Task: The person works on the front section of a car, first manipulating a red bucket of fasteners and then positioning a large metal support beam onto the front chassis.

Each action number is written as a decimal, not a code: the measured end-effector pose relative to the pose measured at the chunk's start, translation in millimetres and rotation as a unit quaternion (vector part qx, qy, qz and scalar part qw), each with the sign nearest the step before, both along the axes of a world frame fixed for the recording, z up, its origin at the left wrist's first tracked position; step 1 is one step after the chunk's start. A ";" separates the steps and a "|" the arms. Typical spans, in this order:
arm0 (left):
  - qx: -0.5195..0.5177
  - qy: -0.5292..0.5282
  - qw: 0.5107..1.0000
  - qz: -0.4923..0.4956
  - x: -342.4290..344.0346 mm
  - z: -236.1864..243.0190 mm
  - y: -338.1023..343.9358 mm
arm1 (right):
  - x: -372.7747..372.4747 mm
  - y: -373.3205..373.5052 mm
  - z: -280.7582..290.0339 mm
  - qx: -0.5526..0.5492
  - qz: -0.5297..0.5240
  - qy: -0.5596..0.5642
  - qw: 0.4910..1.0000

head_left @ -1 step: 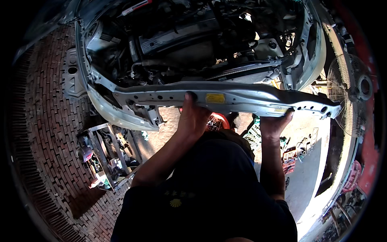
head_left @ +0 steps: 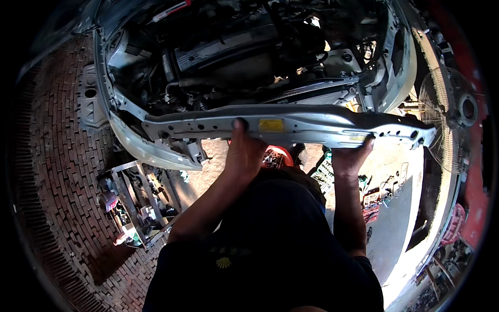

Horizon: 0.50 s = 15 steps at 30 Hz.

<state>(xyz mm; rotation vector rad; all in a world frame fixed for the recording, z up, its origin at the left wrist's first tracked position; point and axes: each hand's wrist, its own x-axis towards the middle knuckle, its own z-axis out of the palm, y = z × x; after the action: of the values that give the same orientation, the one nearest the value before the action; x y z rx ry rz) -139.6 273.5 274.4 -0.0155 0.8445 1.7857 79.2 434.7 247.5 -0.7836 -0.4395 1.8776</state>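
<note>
Before a car engine (head_left: 228, 49), left hand (head_left: 245, 154), right hand (head_left: 351, 158), both gripping a silver metal beam (head_left: 309, 125)

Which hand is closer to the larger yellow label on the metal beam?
Left. The left hand holds the metal beam just left of the larger yellow label; the right hand holds the lower edge, farther to the label's right.

The silver metal bar (head_left: 317, 124) sits slightly farther left in the view than before, its right end a touch higher, and the left hand (head_left: 246, 153) and right hand (head_left: 351, 158) shift left with it. The engine (head_left: 228, 47) and caged fan (head_left: 467, 108) also slip slightly left, suggesting a small camera movement.
</note>
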 end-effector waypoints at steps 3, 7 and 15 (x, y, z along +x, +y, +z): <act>-0.071 0.019 0.997 0.004 -1.8 4.5 2.3 | -5.3 2.9 4.5 -0.021 0.051 -0.010 0.998; -0.082 -0.045 0.996 0.005 -9.6 3.1 0.9 | -10.2 0.9 5.4 -0.075 0.099 -0.050 0.991; -0.110 -0.078 0.991 0.001 -14.8 -3.6 -1.7 | -13.5 2.8 7.0 -0.112 0.130 -0.070 0.983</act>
<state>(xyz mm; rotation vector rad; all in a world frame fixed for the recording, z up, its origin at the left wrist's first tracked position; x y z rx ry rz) -154.4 271.9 270.8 -0.2965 0.9243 1.6611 65.7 437.5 254.4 -1.0562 -0.4398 2.1494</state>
